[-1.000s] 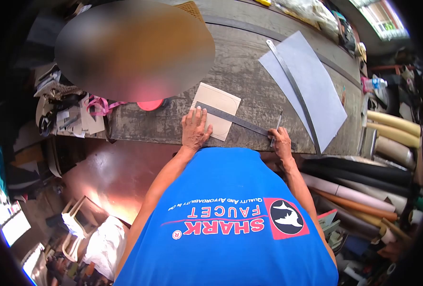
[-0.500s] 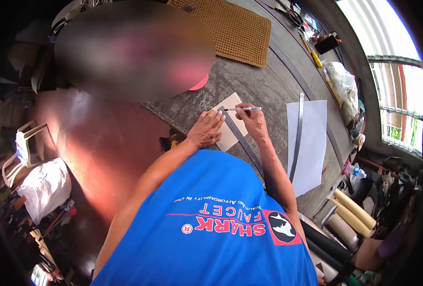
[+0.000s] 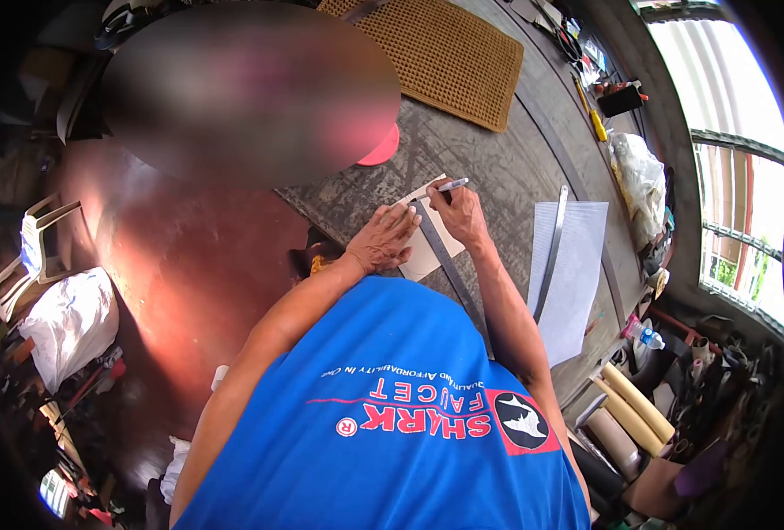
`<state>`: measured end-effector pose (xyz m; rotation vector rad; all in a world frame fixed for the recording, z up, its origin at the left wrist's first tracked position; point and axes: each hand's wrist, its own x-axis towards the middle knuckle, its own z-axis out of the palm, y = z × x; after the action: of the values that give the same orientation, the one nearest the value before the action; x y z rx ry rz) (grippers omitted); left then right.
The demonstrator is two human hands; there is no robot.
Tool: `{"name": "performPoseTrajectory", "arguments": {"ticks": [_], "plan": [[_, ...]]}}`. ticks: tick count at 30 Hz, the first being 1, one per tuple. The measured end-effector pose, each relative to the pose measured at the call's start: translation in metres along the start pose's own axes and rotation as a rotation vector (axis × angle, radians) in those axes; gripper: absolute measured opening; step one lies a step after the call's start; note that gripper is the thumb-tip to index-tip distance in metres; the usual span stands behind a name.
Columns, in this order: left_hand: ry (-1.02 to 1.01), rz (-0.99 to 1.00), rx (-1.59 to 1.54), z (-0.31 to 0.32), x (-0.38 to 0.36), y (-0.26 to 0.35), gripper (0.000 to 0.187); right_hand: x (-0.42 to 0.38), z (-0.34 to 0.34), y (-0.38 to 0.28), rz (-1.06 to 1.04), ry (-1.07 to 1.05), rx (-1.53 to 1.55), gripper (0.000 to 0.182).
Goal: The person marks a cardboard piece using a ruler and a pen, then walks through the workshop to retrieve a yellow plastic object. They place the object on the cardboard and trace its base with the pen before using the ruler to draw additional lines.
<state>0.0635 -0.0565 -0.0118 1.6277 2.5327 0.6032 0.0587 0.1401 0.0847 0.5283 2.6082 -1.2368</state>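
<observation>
Blue shirt (image 3: 388,353); red/wht SHARK FAUCET print (image 3: 425,420); sq. shark logo (image 3: 523,422)

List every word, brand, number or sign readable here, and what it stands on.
"SHARK": blue cloth shirt, upside down
"FAUCET": same shirt
"®": same shirt
"Quality And Affordability In On...": same shirt, ends unclear
Sign: white shark emblem in black circle, same shirt
Too small to read: any markings on dark grey straight ruler, clear plastic bottle

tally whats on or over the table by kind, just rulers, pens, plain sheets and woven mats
Rulers: 2 (ruler by the left hand, second ruler on the grey sheet)
Pens: 1 (pen in the right hand)
Sheets: 2 (grey sheet, beige sheet)
Mats: 1 (brown mat)
Total: 6
</observation>
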Motion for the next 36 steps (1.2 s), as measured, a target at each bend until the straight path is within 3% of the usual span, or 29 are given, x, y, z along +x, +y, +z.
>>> {"name": "performPoseTrajectory", "arguments": {"ticks": [29, 31, 33, 36], "plan": [[-0.035, -0.013, -0.010, 0.003, 0.000, 0.000, 0.067, 0.007, -0.004, 0.005, -0.036, -0.032, -0.081, 0.021], [-0.032, -0.010, -0.015, 0.003, 0.000, -0.001, 0.067, 0.000, -0.016, -0.004, -0.274, 0.226, -0.134, 0.015], [0.017, -0.003, -0.041, 0.003, 0.000, -0.001, 0.066, -0.020, -0.039, -0.018, -0.266, 0.417, -0.152, 0.011], [0.009, -0.003, -0.040, 0.005, 0.001, -0.002, 0.065, -0.065, -0.076, -0.011, -0.171, 0.533, -0.306, 0.010]]}}
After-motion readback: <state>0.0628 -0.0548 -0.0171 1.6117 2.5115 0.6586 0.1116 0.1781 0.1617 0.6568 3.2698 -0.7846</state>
